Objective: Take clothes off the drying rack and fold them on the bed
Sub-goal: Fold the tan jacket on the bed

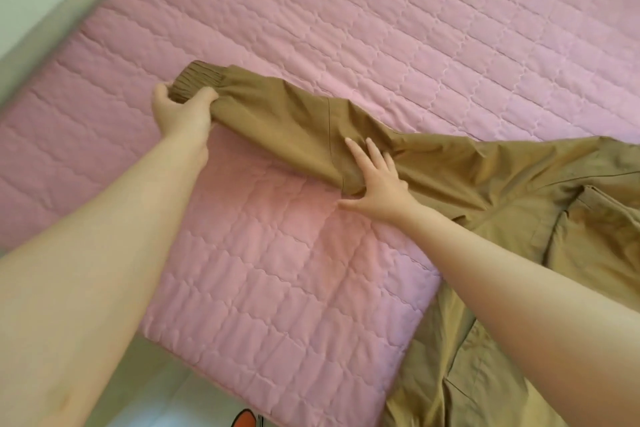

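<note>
Across the near corner of the pink quilted bed (381, 28) lies a tan jacket (519, 184), its body spilling over the edge at the right and one sleeve (294, 121) stretched leftward on the quilt. It looks like light, soft woven cloth, likely to crease and slide; the ribbed cuff (197, 81) seems the firmest place to hold. The left hand (180, 111) grips that cuff, while the right hand (377, 184) presses flat, fingers spread, on the sleeve's middle. Pale floor (180, 402) shows below.
</note>
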The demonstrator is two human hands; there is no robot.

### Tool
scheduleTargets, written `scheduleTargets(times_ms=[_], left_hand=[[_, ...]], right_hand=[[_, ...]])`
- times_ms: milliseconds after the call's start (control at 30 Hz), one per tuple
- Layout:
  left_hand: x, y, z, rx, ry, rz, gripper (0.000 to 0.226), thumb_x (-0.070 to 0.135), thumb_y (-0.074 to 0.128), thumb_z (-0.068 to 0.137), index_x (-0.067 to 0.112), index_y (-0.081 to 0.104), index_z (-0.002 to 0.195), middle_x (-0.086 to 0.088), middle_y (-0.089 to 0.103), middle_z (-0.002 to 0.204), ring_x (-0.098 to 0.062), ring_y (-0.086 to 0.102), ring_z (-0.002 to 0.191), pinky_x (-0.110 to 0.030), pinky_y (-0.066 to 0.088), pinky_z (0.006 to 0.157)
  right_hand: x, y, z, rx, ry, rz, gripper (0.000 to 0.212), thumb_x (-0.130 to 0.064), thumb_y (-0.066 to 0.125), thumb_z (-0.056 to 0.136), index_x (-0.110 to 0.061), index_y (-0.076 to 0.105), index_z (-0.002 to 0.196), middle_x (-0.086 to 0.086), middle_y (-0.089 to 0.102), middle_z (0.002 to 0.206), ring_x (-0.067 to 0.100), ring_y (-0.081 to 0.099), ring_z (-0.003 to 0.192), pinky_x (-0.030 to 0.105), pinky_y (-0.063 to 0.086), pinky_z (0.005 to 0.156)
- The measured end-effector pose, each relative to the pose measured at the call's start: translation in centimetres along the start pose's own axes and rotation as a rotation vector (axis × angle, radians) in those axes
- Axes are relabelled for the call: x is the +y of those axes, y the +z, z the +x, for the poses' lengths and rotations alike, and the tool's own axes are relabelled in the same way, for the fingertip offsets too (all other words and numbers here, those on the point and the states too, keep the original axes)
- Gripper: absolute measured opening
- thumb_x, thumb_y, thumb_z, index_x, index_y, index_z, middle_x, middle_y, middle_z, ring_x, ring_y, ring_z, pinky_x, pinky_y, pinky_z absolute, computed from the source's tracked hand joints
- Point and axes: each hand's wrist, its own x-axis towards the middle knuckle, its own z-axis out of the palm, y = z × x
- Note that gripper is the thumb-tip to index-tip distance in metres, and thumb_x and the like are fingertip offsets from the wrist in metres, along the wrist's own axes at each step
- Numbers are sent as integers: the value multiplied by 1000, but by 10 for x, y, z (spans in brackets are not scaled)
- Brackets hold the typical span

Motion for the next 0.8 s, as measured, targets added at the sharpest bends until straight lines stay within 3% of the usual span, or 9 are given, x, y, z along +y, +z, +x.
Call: scheduleTargets(times_ms=[67,200,300,367,500,600,700,733,800], left_hand=[[7,15,-15,-30,29,-19,52,13,76,56,23,44,97,-8,63,103,-15,63,77,-37,59,77],[21,57,-77,-274,160,60,59,1,75,68,22,47,115,-3,62,113,-5,65,81,-20,54,72],[23,82,-124,-464,247,135,62,2,73,67,24,51,120,-4,65,109,-16,68,91,-34,57,85],[22,85,-137,-560,258,116,66,1,74,72,24,47,127,-7,67,104,-16,70,88,-32,57,83],[10,93,-177,-607,230,147,52,5,75,79,19,48,121,-12,67,99,-9,67,81,-19,53,75],[-30,96,-212,-604,355,427,42,10,74,75,21,54,110,-4,60,97,-17,59,89,-36,51,84],[-66,105,-252,-570,542,634,46,11,75,70,19,53,110,1,49,104,-22,49,101,-40,43,92],[-74,107,-262,-550,577,690,49,12,76,69,18,52,112,0,48,109,-24,47,106,-40,41,93],[-90,120,-290,-548,628,775,59,15,77,69,18,49,122,-1,47,122,-24,44,116,-42,39,95]], right_hand=[[-18,3,3,51,-38,99,113,-40,79,73,-50,-4,148,-11,-10,161,27,-2,149,57,22,110],[-60,-9,11,213,-211,393,115,-35,81,67,-32,4,153,-2,11,161,17,11,148,40,22,118],[-85,-24,7,369,-123,792,65,-25,68,80,-13,41,138,5,54,133,10,54,117,34,45,102],[-85,-31,4,451,55,1049,24,-15,52,95,-11,57,118,4,66,111,12,63,97,36,54,91],[-24,-54,-16,463,346,1064,29,-35,40,100,-18,63,103,7,70,101,27,67,95,48,53,90],[33,-66,-47,514,403,882,31,-43,39,100,-20,59,102,5,67,97,30,66,96,47,52,90],[96,-87,-87,579,509,927,35,-41,42,100,-13,58,113,5,65,88,21,67,68,29,54,55],[112,-94,-99,587,551,1005,36,-39,43,101,-10,56,119,6,63,95,21,64,66,26,51,48],[155,-112,-134,603,588,1329,36,-34,45,101,-11,48,128,8,52,126,27,65,81,32,59,57]])
